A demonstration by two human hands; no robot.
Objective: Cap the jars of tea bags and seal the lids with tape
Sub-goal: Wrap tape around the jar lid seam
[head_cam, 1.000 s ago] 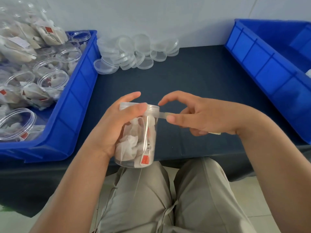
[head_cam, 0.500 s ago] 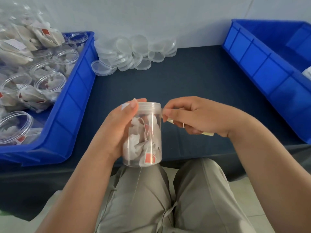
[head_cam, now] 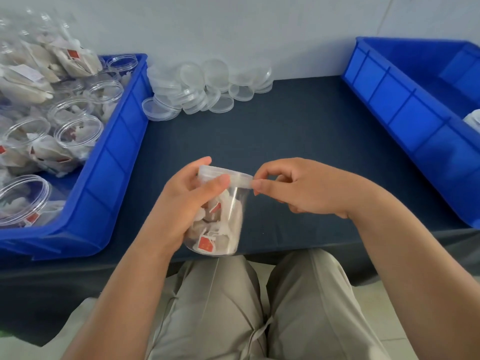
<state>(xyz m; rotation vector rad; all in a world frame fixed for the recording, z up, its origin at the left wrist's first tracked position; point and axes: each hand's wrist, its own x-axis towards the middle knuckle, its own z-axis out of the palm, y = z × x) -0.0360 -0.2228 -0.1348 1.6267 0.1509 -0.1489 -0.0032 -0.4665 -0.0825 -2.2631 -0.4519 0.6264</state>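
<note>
A clear plastic jar (head_cam: 220,224) full of white tea bags with red tags is held over the table's front edge. Its translucent lid (head_cam: 224,176) is on. My left hand (head_cam: 181,203) grips the jar from the left, thumb on the lid's side. My right hand (head_cam: 293,187) pinches a strip of clear tape (head_cam: 250,182) at the lid's right edge between thumb and forefinger. The tape's far end is hard to make out.
A blue bin (head_cam: 114,157) on the left holds several open jars of tea bags (head_cam: 78,133). A heap of loose clear lids (head_cam: 205,87) lies at the back by the wall. A second blue bin (head_cam: 405,107) stands at the right. Dark tabletop (head_cam: 285,131) lies between.
The jar has tilted and turned in my left hand. My right hand has stayed at the lid's right edge, its thumb and forefinger now pinching the tape close against the rim.
</note>
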